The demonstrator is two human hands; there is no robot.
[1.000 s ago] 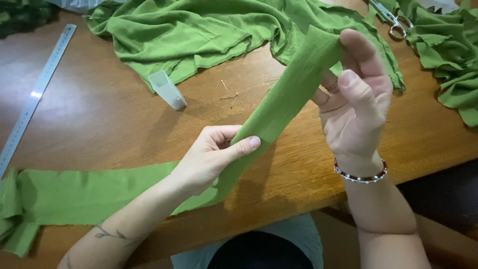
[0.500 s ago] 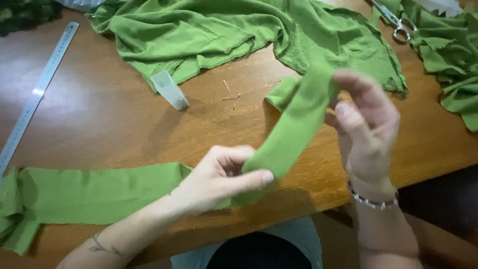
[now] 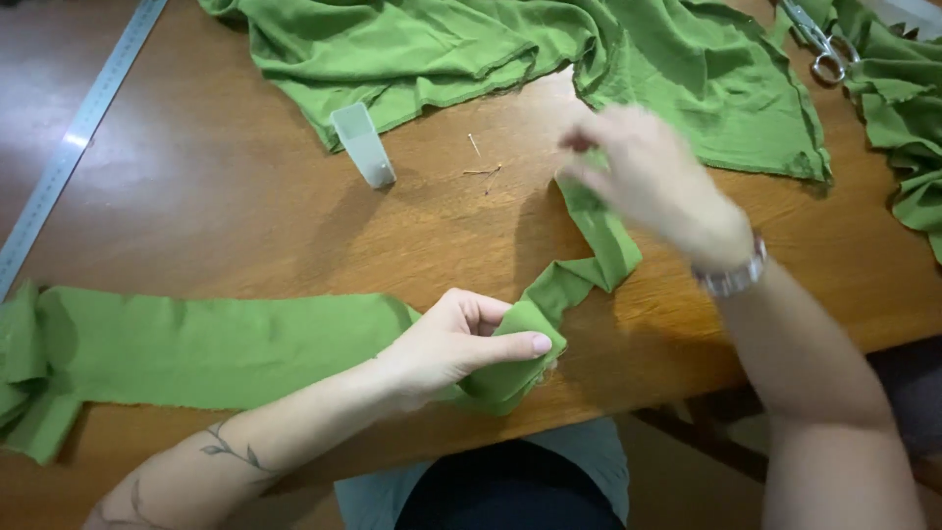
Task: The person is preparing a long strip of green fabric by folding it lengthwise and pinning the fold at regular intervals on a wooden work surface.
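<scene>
Pinching the folded end of the green fabric strip [image 3: 235, 348], left hand [image 3: 456, 344] is clamped on it. Right hand [image 3: 648, 182] is blurred above the strip's far end, grip unclear. Clear plastic tube [image 3: 363, 145] lies beyond the left hand.

Soft overhead light, motion-blurred right hand [image 3: 653, 182]

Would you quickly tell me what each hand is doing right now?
Left hand: closed, pinching the green fabric strip.
Right hand: blurred above the strip's far end; grip cannot be told.
</scene>
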